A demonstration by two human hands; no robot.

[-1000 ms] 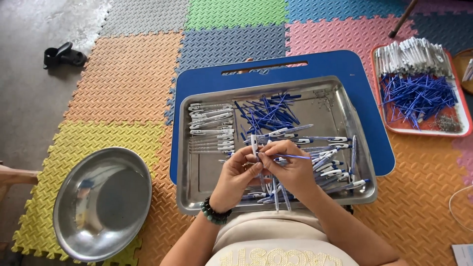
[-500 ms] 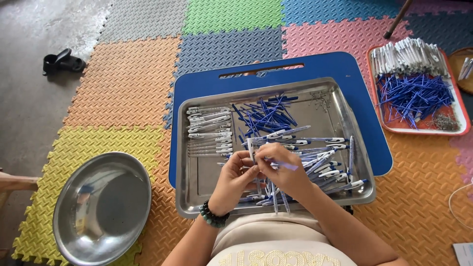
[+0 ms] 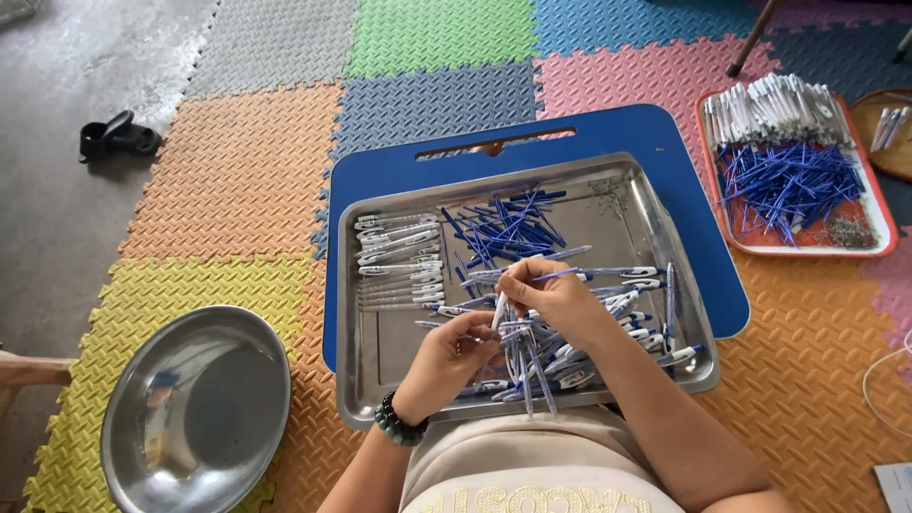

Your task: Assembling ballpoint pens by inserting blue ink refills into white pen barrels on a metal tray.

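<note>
white plastic pen barrel (image 3: pixel 500 311) sits pinched between both hands above the rectangular steel tray (image 3: pixel 655 220); left hand (image 3: pixel 454 351) grips its lower end, right hand (image 3: pixel 551 296) pinches a thin blue refill (image 3: pixel 556 275) at its top, over loose pen parts (image 3: pixel 608 313).

– What sits where on the floor mats (image 3: pixel 237 171)?

– A metal tray (image 3: pixel 399 351) lies on a board (image 3: pixel 665 133) before the person. A bowl (image 3: pixel 195 413) sits to its left, a second tray (image 3: pixel 888 242) to its far right.

– And in the metal tray?

– Pen parts (image 3: pixel 503 228).
</note>
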